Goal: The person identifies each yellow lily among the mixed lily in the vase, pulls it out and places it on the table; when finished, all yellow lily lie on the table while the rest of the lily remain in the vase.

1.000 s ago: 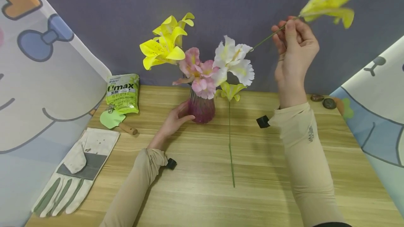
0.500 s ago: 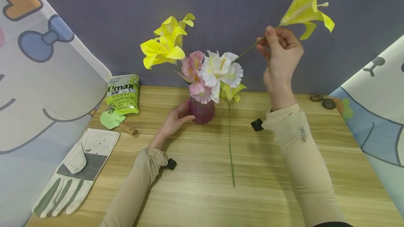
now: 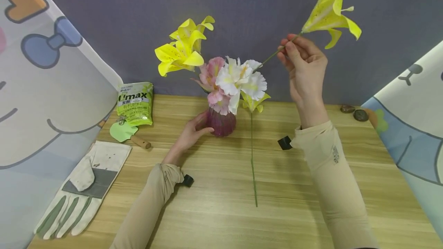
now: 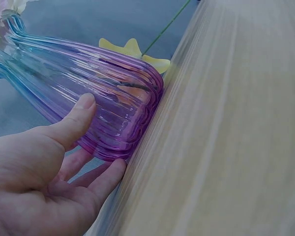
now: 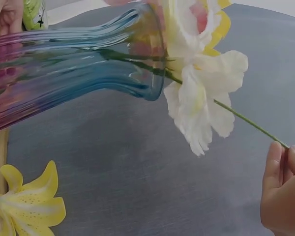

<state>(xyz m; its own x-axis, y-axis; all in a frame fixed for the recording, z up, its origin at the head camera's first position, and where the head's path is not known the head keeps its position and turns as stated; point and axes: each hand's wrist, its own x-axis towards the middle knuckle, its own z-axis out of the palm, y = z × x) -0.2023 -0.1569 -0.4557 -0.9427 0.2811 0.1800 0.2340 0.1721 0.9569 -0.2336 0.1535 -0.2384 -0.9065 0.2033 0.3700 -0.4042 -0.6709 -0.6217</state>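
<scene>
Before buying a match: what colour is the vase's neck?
Blue neck, best in the right wrist view.

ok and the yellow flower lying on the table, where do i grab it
By its green stem, mid-length, probably best pinched from above, coming from the right: the stem lies thin and bare, running toward you, with petals only at the far end, while the vase and left hand are to its left.

The person's left sleeve of smooth beige fabric [image 3: 147, 203] gathers in soft folds at the cuff. The matching right sleeve of beige fabric [image 3: 337, 187] is creased along the forearm and bears small dark lettering [image 3: 335, 154] near its cuff. A small, square-edged black block [image 3: 188, 180] juts from the left cuff, a similar black block [image 3: 285, 143] from the right. The left hand [image 3: 189, 133] and right hand [image 3: 306, 66] are bare.
</scene>
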